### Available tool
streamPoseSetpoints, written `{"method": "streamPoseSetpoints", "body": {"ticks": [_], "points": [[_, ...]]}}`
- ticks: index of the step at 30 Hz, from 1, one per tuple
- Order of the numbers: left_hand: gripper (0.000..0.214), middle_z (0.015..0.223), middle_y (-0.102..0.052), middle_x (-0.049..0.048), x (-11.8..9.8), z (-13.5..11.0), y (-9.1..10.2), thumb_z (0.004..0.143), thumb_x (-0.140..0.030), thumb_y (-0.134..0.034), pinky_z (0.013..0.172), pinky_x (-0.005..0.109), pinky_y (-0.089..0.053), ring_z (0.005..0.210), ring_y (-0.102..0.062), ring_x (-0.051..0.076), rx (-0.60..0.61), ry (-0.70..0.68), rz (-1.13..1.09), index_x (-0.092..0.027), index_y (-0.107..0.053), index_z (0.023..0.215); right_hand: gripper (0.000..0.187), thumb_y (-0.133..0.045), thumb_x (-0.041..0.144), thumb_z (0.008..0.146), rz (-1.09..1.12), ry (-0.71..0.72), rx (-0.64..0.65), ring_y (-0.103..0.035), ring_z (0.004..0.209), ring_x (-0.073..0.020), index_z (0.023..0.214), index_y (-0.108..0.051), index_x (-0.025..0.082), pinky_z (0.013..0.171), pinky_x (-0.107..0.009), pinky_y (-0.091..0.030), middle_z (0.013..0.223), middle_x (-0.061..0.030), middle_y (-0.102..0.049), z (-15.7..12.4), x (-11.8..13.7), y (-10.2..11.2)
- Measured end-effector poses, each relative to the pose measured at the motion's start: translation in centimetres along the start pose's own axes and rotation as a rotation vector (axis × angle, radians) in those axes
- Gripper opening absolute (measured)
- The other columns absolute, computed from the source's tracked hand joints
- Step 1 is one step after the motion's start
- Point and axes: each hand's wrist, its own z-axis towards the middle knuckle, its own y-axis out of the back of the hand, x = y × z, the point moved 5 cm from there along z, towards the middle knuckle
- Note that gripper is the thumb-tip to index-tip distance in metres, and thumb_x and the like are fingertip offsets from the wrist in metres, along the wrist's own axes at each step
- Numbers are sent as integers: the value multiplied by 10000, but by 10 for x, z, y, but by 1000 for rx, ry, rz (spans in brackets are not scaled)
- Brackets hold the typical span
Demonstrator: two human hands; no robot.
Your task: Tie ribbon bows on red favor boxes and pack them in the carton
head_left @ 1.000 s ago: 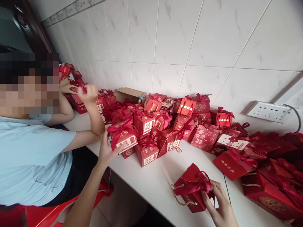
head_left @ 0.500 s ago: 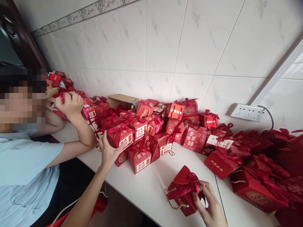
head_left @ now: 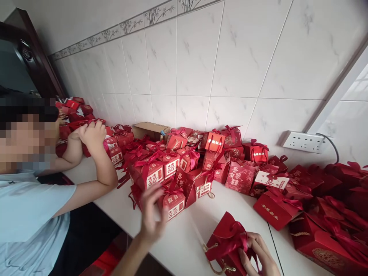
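My right hand (head_left: 257,253) grips a red gift box (head_left: 225,243) with a red ribbon and rope handles, near the front edge of the white counter (head_left: 178,239). Blurred by motion, my left hand (head_left: 152,214) hovers with its fingers spread just in front of the pile of ribboned red gift boxes (head_left: 172,168); it holds nothing. The ribboned box (head_left: 148,170) it last touched stands on the pile. Another person in a light blue shirt (head_left: 25,214) sits at the left, with hands (head_left: 92,132) up at the boxes there.
Red gift boxes (head_left: 316,199) cover the counter's back and right side along the tiled wall. A brown cardboard box (head_left: 151,130) lies behind the pile. A white socket strip (head_left: 304,141) with a cable is mounted on the wall at right.
My left hand has let go of the ribboned box on the pile and pulled back toward me. The view has tilted up a little. The other person's hands have shifted slightly.
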Motion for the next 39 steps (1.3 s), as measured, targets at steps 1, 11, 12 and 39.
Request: {"method": "streamPoseSetpoints", "body": {"ticks": [1, 11, 12, 39], "points": [[373, 1189, -538, 91, -19, -7, -20, 826, -194, -488, 955, 411, -489, 1154, -528, 242, 237, -36, -125, -265, -481, 1192, 160, -515, 321, 881, 12, -27, -5, -611, 744, -150, 781, -586, 218, 654, -194, -520, 841, -42, -591, 2, 0, 1], [121, 932, -593, 80, -92, -27, -125, 795, -217, -574, 877, 417, -527, 951, -600, 248, 860, 159, -447, -227, -605, 911, 232, -543, 397, 867, 275, -277, -15, -560, 852, -194, 763, -604, 199, 763, -302, -470, 913, -67, -581, 19, 24, 11], [72, 910, -586, 71, -94, -26, -130, 783, -213, -581, 870, 426, -515, 936, -591, 245, 881, 161, -449, -213, -598, 853, 235, -564, 403, 852, 318, -284, -43, -556, 865, -198, 741, -602, 199, 782, -313, -460, 904, -63, -580, 21, 24, 14], [209, 826, -631, 4, -95, 11, -149, 793, -245, -565, 711, 292, -504, 727, -626, 163, 900, 173, -431, -223, -541, 1000, 220, -626, 408, 827, 629, -340, -167, -531, 1065, -240, 737, -622, 207, 885, -341, -438, 1135, -71, -570, 24, 31, 42]]}}
